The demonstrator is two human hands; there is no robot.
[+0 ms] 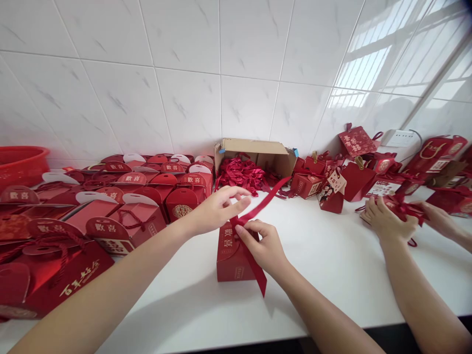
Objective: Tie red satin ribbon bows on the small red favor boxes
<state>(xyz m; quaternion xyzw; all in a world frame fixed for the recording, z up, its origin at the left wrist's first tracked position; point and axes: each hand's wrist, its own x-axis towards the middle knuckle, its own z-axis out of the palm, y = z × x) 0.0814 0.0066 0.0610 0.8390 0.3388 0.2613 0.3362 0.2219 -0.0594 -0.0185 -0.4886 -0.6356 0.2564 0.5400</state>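
Observation:
A small red gift box (pixel 236 263) with pale Chinese characters stands on the white table before me. A dark red ribbon (pixel 267 200) is gathered at its top, with one tail rising to the upper right and the other hanging over the front. My right hand (pixel 263 243) pinches the ribbon between thumb and fingers at the top of the box. Just above it is my left hand (pixel 223 207), its fingers stretched out and apart, with nothing visibly held. The ribbon passes close by its thumb, and whether they touch I cannot tell.
Many red gift boxes (pixel 143 219) crowd the left, near a red plastic basin (pixel 22 162). A cardboard box (pixel 254 146) of loose ribbons (pixel 241 174) stands behind. At right, a co-worker's hands (pixel 393 221) handle a ribboned red box; more boxes (pixel 359 179) and a power strip (pixel 398 138) lie beyond.

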